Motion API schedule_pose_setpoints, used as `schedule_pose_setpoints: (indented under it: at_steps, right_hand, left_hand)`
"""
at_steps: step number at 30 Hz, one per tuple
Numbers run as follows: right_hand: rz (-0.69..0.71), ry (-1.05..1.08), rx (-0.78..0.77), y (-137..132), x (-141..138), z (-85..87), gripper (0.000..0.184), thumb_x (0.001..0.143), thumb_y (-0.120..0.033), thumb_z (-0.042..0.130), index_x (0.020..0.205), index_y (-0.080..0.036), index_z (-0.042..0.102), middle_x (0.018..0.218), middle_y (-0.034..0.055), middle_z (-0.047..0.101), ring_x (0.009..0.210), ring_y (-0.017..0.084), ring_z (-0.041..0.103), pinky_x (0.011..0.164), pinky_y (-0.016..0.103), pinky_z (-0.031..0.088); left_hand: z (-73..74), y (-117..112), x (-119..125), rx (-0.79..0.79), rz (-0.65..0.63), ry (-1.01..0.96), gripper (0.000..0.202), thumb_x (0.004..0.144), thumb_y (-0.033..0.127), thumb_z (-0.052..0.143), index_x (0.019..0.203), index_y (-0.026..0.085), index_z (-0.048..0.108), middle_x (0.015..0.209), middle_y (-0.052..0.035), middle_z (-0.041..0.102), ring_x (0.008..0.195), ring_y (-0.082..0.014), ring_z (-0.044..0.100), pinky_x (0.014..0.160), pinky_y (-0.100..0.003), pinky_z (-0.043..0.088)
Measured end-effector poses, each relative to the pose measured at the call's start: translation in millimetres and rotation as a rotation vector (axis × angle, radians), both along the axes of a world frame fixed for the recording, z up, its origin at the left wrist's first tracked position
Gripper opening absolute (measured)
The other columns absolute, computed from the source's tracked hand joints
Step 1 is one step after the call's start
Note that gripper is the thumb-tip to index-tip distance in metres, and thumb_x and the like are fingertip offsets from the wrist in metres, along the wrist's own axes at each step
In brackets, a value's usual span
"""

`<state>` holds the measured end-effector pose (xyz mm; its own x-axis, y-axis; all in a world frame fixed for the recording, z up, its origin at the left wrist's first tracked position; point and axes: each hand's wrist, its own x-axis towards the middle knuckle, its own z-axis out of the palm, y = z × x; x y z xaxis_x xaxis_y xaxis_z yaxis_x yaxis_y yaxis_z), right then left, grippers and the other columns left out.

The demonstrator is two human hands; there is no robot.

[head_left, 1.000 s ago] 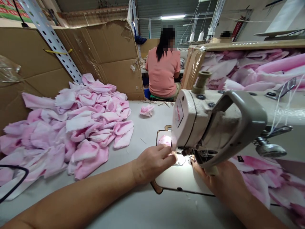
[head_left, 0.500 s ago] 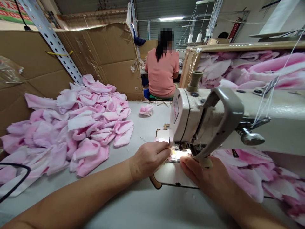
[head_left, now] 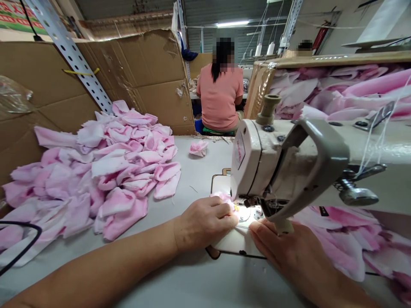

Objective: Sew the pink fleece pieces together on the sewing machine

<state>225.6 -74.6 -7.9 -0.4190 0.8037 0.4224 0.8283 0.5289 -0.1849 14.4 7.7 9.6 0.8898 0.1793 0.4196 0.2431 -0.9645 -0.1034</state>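
My left hand (head_left: 205,222) lies at the needle of a beige sewing machine (head_left: 289,167), fingers curled and pinched on a small pink fabric piece (head_left: 221,197) that pokes out behind the knuckles. My right hand (head_left: 289,250) rests flat on the machine bed (head_left: 231,244) just right of the lit needle area, fingers stretched toward the presser foot; the machine head hides its fingertips.
A big heap of pink and white fabric pieces (head_left: 96,171) covers the table's left side, with one stray piece (head_left: 198,147) farther back. More pink fabric (head_left: 353,244) lies under the machine's arm on the right. Cardboard walls (head_left: 135,72) stand behind. A person in an orange shirt (head_left: 221,96) sits with their back turned.
My left hand has stayed at the needle with the pink piece. My right hand slid a little along the machine bed under the machine head. The view shifted slightly.
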Motion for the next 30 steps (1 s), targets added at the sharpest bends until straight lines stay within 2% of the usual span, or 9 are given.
schedule_pose_setpoints:
  at_steps: [7, 13, 17, 21, 26, 30]
  right_hand:
    - [-0.007, 0.032, 0.028, 0, -1, 1.5, 0.023, 0.092, -0.017, 0.042, 0.079, -0.022, 0.061, 0.064, -0.0019, 0.056, 0.056, 0.014, 0.047, 0.053, 0.029, 0.025]
    - [0.017, -0.065, 0.15, 3, 3, 2.2, 0.025, 0.091, -0.015, 0.041, 0.078, -0.02, 0.062, 0.062, 0.0012, 0.059, 0.055, 0.016, 0.051, 0.05, 0.028, 0.03]
    - [-0.008, -0.045, 0.122, 5, 8, -2.7, 0.027, 0.09, -0.014, 0.041, 0.075, -0.021, 0.062, 0.069, 0.0037, 0.064, 0.06, 0.016, 0.056, 0.052, 0.026, 0.037]
    - [-0.063, -0.001, 0.018, 8, 14, -10.9, 0.026, 0.087, -0.015, 0.044, 0.069, -0.024, 0.06, 0.072, 0.0031, 0.065, 0.064, 0.018, 0.059, 0.054, 0.027, 0.04]
    - [-0.069, -0.011, -0.002, 13, 17, -13.4, 0.025, 0.083, -0.016, 0.05, 0.061, -0.023, 0.058, 0.063, 0.0015, 0.061, 0.055, 0.015, 0.055, 0.05, 0.027, 0.035]
    - [-0.07, -0.063, 0.093, 14, 17, -11.0, 0.029, 0.087, -0.018, 0.048, 0.061, -0.021, 0.061, 0.062, 0.0037, 0.062, 0.051, 0.015, 0.052, 0.049, 0.029, 0.03]
  left_hand:
    - [-1.3, 1, -1, -0.003, 0.018, 0.031, 0.014, 0.091, 0.014, 0.043, 0.081, 0.018, 0.053, 0.08, -0.0023, 0.057, 0.067, -0.0146, 0.05, 0.064, -0.028, 0.044]
    - [-3.6, -4, 2, 0.006, 0.062, 0.064, 0.011, 0.082, 0.014, 0.051, 0.072, 0.017, 0.049, 0.083, -0.0025, 0.057, 0.068, -0.0148, 0.05, 0.064, -0.028, 0.044]
    - [-5.7, -8, 4, 0.005, 0.092, 0.106, 0.012, 0.08, 0.014, 0.05, 0.069, 0.017, 0.046, 0.083, -0.0043, 0.056, 0.069, -0.0161, 0.05, 0.064, -0.029, 0.045]
    - [-6.1, -10, 5, -0.011, 0.143, 0.158, 0.009, 0.08, 0.012, 0.048, 0.073, 0.017, 0.049, 0.081, -0.0054, 0.056, 0.071, -0.0171, 0.05, 0.065, -0.029, 0.046]
    - [-3.7, -8, 3, -0.174, 0.124, 0.027, 0.007, 0.082, 0.015, 0.049, 0.076, 0.016, 0.051, 0.072, -0.0026, 0.053, 0.069, -0.0166, 0.05, 0.065, -0.027, 0.046]
    - [3.0, -3, 1, -0.378, 0.096, -0.116, 0.011, 0.086, 0.015, 0.047, 0.077, 0.015, 0.052, 0.07, -0.001, 0.052, 0.068, -0.0137, 0.052, 0.066, -0.024, 0.045]
